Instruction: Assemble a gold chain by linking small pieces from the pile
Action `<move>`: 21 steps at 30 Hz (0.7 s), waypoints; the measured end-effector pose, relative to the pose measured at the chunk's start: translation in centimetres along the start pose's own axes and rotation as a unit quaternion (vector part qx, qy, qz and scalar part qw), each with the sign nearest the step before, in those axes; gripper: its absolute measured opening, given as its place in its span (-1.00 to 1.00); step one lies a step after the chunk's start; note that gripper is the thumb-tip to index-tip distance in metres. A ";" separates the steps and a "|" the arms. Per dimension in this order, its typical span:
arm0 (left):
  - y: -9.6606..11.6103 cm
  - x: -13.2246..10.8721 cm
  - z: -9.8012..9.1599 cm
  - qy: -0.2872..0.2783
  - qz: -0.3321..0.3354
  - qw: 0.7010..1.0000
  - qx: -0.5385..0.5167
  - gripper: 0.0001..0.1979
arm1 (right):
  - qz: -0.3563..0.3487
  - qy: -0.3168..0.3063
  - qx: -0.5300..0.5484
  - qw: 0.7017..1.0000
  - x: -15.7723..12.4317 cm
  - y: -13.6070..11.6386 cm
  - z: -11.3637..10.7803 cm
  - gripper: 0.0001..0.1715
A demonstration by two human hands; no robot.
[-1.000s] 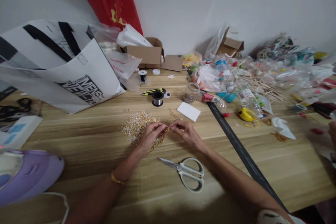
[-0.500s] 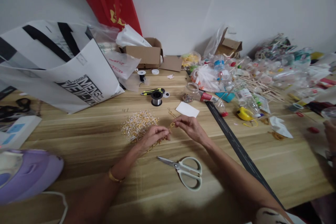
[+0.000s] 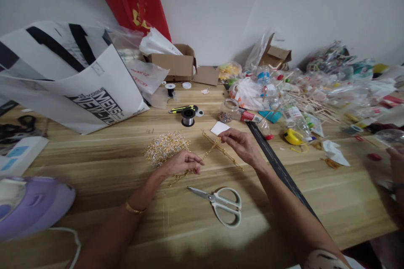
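Observation:
A thin gold beaded strand point(image 3: 209, 150) runs slantwise between my two hands. At its upper end, my right hand point(image 3: 241, 146) is closed in a pinch on it. Its lower end meets the fingertips of my left hand point(image 3: 183, 164), whose fingers are curled together around it. Beneath the held strand, a second gold strand point(image 3: 232, 159) lies across the table. To the left is a pile of clear and gold beaded pieces point(image 3: 166, 147), partly behind my left hand. Grey-handled scissors point(image 3: 217, 199) lie slightly open in front of my hands.
Behind my hands are a wire spool point(image 3: 188, 117), a yellow-black cutter point(image 3: 183, 109) and a white card point(image 3: 219, 127). Bottles and sticks point(image 3: 315, 105) crowd the right. A purple iron point(image 3: 38, 206) and large white bag point(image 3: 94, 96) stand left. Another person's hand point(image 3: 397, 162) shows far right.
My hands have moved apart, right hand up and to the right, left hand slightly left. The gold strand now stretches between them. More of the strand on the table shows.

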State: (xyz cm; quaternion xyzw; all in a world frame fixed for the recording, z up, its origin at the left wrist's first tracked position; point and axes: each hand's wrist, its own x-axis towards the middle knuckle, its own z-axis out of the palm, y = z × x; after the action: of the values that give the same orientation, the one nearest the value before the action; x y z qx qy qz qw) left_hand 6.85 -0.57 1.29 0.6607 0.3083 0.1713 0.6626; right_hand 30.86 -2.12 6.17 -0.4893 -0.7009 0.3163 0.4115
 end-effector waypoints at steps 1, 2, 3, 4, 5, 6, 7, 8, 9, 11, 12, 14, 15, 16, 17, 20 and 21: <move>0.1 0.0 0.0 -0.003 -0.002 1.000 0.002 -0.68 | 0.000 0.004 0.003 1.000 0.0 -0.1 -0.2 -0.77; 0.1 -0.1 -0.1 -0.003 -0.004 1.000 0.006 -0.68 | 0.000 0.009 0.005 1.000 0.0 -0.1 -0.4 -0.77; 0.2 -0.1 -0.2 -0.005 -0.007 1.000 0.010 -0.68 | -0.001 0.015 0.004 1.000 0.1 -0.2 -0.6 -0.76; 0.2 -0.2 -0.2 -0.007 -0.010 1.000 0.014 -0.67 | -0.003 0.022 0.002 1.000 0.1 -0.2 -0.8 -0.76; 0.3 -0.2 -0.3 -0.010 -0.012 1.000 0.015 -0.67 | -0.004 0.029 0.001 1.000 0.1 -0.2 -1.0 -0.76; 0.3 -0.2 -0.3 -0.014 -0.012 1.000 0.014 -0.66 | -0.003 0.036 0.001 0.999 0.2 -0.2 -1.3 -0.76; 0.3 -0.3 -0.3 -0.019 -0.013 1.000 0.012 -0.66 | 0.000 0.043 0.004 0.999 0.2 -0.1 -1.5 -0.76; 0.2 -0.3 -0.4 -0.024 -0.013 1.000 0.010 -0.65 | 0.003 0.049 0.010 0.999 0.3 0.0 -1.7 -0.76; 0.2 -0.3 -0.4 -0.028 -0.012 0.999 0.010 -0.65 | 0.006 0.054 0.021 0.998 0.3 0.2 -1.9 -0.76; 0.1 -0.3 -0.5 -0.034 -0.008 0.999 0.011 -0.66 | 0.008 0.067 0.051 0.996 0.4 0.5 -2.3 -0.76; 0.1 -0.3 -0.5 -0.036 -0.006 0.999 0.011 -0.66 | 0.008 0.075 0.065 0.995 0.4 0.6 -2.5 -0.77; 0.1 -0.4 -0.5 -0.037 -0.002 0.999 0.009 -0.67 | 0.009 0.096 0.081 0.992 0.4 0.8 -2.8 -0.76; 0.1 -0.4 -0.5 -0.039 -0.001 0.999 0.007 -0.67 | 0.010 0.106 0.084 0.991 0.4 0.8 -2.9 -0.76; 0.1 -0.4 -0.5 -0.039 0.000 0.999 0.005 -0.68 | 0.012 0.116 0.085 0.990 0.4 0.8 -3.1 -0.74; 0.1 -0.3 -0.5 -0.040 0.001 0.999 0.003 -0.68 | 0.014 0.125 0.088 0.988 0.4 0.8 -3.2 -0.73; 0.2 -0.3 -0.4 -0.041 0.000 0.999 -0.004 -0.69 | 0.015 0.147 0.104 0.984 0.4 0.6 -3.4 -0.72; 0.2 -0.3 -0.4 -0.041 -0.002 0.999 -0.007 -0.69 | 0.013 0.154 0.109 0.982 0.4 0.6 -3.4 -0.74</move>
State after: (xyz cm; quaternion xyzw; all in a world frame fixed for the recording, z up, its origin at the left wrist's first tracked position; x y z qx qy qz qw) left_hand 6.40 -0.42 1.52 0.6623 0.2807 0.1444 0.6795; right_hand 34.07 -1.37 7.38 -0.4934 -0.5841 0.3171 0.5612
